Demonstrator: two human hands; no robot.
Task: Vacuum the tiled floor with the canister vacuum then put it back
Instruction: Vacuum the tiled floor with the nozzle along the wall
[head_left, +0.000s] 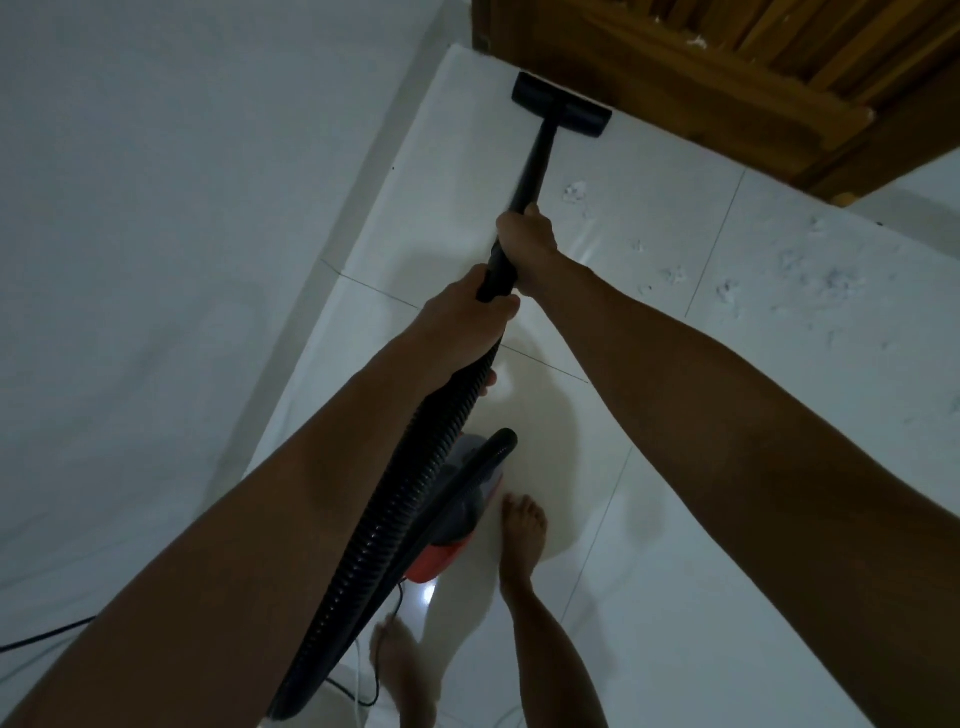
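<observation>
The left hand (462, 312) is closed around the lower end of the black wand (524, 208), where the ribbed hose (395, 519) joins. The right hand (527, 244) grips the wand higher up. The floor nozzle (561, 104) rests on the tiled floor (675, 415) at its far edge, against the wooden door (727, 78). The red canister (457, 519) sits beside the bare feet.

White glossy tiled floor (675, 467) with thin dark grout lines. On it: my black floor nozzle (561, 105), flat against the far edge by the wooden door; pale dust clumps (810, 280) scattered to the right; red-and-grey canister (457, 525) beside my bare feet (522, 540); a black cord (47, 636) at left.
</observation>
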